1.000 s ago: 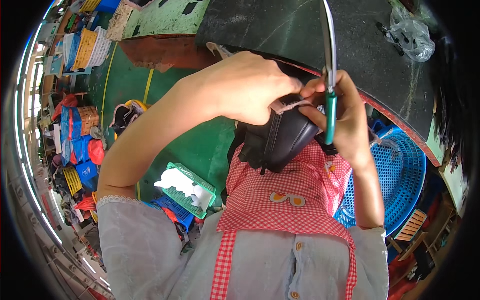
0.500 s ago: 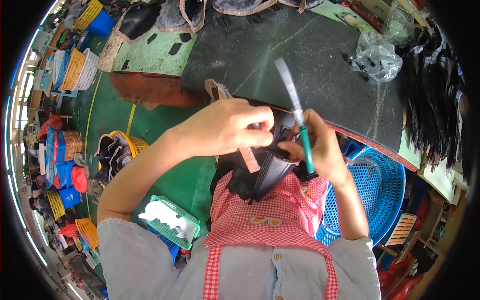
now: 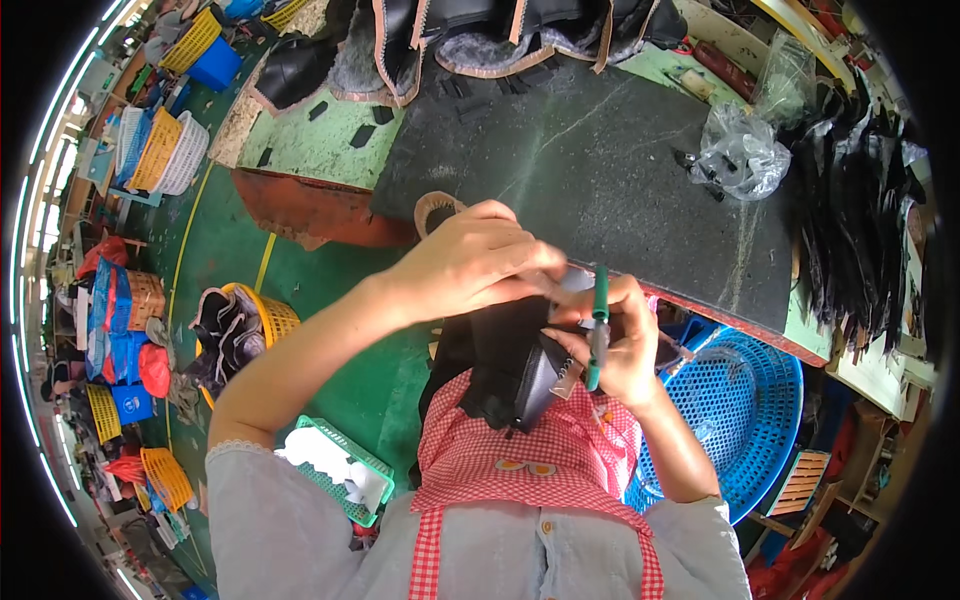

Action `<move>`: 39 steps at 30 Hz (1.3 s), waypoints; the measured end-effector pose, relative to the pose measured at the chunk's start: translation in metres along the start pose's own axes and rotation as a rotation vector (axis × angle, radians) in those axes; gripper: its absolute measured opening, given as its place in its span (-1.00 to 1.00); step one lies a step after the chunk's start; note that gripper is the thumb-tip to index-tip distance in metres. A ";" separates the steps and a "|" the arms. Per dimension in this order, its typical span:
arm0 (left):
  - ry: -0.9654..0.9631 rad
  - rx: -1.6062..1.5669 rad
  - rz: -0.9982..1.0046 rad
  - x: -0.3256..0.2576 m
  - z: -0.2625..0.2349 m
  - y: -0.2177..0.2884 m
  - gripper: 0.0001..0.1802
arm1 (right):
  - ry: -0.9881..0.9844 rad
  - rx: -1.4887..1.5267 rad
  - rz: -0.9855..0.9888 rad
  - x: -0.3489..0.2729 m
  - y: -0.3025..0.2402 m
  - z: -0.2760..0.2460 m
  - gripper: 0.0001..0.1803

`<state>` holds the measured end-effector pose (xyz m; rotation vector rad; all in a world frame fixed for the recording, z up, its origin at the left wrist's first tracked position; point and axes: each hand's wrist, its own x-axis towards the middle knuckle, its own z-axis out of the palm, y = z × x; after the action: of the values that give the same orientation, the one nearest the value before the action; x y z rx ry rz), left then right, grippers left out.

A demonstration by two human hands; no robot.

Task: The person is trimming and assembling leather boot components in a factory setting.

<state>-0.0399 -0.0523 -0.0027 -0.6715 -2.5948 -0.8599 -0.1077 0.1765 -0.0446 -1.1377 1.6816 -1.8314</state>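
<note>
My left hand (image 3: pixel 480 265) pinches the top edge of a black leather piece (image 3: pixel 520 365) held over my lap. My right hand (image 3: pixel 615 345) grips a green-handled tool (image 3: pixel 598 330) and also steadies the leather from the right; the tool points down beside the piece. Both hands touch over the leather, just in front of the dark work mat (image 3: pixel 600 170) on the bench. The leather hangs against my red checked apron (image 3: pixel 520 470). The tool's tip is hidden behind my fingers.
Black boot uppers (image 3: pixel 470 40) lie at the bench's far edge, with a clear plastic bag (image 3: pixel 735 150) and black strips (image 3: pixel 860 210) on the right. A blue basket (image 3: pixel 740 420) stands at my right, a green tray (image 3: pixel 340 470) and a yellow basket (image 3: pixel 240 325) on the green floor at left.
The view has tipped down and away from the bench. My right hand has lowered the green tool from upright to pointing down beside the leather. Both hands stayed on the leather.
</note>
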 end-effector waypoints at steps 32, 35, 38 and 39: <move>-0.593 -1.091 -0.675 0.050 -0.053 0.022 -0.70 | -0.344 -0.184 0.353 0.000 -0.065 -0.058 -0.62; -0.138 -0.302 -0.181 0.049 -0.079 0.014 -0.67 | -0.013 -0.157 0.480 -0.009 -0.064 -0.088 -0.63; 0.359 0.462 0.152 0.052 -0.087 0.013 -0.61 | 0.389 -0.570 0.590 -0.011 -0.060 -0.149 -0.61; 0.322 0.658 0.060 0.041 -0.079 0.011 -0.59 | 0.456 -0.945 0.467 -0.015 -0.049 -0.170 -0.63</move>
<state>-0.0565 -0.0799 0.0807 -0.3738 -2.3330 -0.0531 -0.2198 0.3036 0.0081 -0.4957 2.9246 -1.0187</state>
